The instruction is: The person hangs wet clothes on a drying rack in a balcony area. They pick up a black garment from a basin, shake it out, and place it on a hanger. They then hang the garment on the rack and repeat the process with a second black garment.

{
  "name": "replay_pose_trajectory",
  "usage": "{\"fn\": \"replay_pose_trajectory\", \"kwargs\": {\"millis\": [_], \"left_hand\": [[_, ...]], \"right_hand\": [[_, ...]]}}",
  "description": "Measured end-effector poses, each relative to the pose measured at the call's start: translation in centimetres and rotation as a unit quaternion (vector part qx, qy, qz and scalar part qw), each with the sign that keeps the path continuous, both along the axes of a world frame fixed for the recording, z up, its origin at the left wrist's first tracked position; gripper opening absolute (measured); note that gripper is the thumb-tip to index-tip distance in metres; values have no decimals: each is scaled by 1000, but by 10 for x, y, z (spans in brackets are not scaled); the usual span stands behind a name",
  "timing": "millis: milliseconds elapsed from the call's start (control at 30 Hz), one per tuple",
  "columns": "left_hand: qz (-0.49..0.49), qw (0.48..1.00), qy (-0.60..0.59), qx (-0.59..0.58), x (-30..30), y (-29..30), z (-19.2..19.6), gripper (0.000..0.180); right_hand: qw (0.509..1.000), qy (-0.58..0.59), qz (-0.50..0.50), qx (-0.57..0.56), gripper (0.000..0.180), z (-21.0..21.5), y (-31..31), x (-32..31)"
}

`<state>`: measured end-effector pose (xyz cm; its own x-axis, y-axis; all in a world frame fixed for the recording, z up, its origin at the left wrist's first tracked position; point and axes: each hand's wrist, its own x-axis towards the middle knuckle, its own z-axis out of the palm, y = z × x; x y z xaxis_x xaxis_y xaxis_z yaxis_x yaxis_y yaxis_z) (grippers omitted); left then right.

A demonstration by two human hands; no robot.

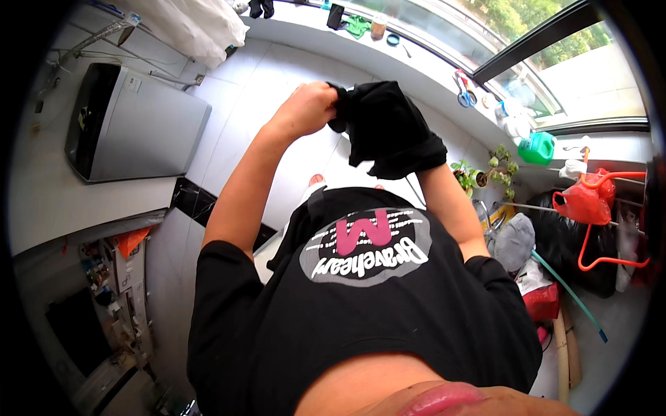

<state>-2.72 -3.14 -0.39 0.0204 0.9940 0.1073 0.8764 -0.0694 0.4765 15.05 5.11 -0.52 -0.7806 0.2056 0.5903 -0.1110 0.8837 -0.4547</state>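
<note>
A crumpled black cloth garment [388,125] is held up in front of me, above the floor; its exact kind does not show. My left hand [312,109] is closed in a fist on the garment's left edge, where a bunched bit sticks out past the fingers. On the other side my right forearm [447,201] runs up into the cloth. The black fabric covers my right hand, so its fingers are hidden. Between the two arms the garment hangs in loose folds, lifted clear of my black shirt [374,312].
A grey washing machine [149,121] stands at the left. Along the window sill are blue-handled scissors [466,98] and a green jug [537,148]. Potted plants [477,178], an orange hanger [586,263], a red bag [586,200] and black bags [565,239] crowd the right side.
</note>
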Motion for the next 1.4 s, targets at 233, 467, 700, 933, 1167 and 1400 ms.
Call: {"fn": "replay_pose_trajectory", "kwargs": {"millis": [233,467,700,933,1167,1400], "left_hand": [[7,954,288,83,10,-5,-18,9],[108,935,337,-29,-16,10,-24,8],[81,934,314,152,-32,2,-3,10],[77,927,362,60,-6,-9,-3,65],[-34,964,226,140,18,-11,-26,25],[16,947,314,64,-10,-5,-36,4]], "right_hand": [[983,-42,40,-176,13,35,-9,7],[926,-176,8,-335,51,36,-12,18],[995,-97,-8,7,66,39,-19,35],[991,-112,-26,62,69,57,-24,22],[991,-136,1,17,59,27,-17,39],[980,-171,27,-102,48,35,-16,33]]}}
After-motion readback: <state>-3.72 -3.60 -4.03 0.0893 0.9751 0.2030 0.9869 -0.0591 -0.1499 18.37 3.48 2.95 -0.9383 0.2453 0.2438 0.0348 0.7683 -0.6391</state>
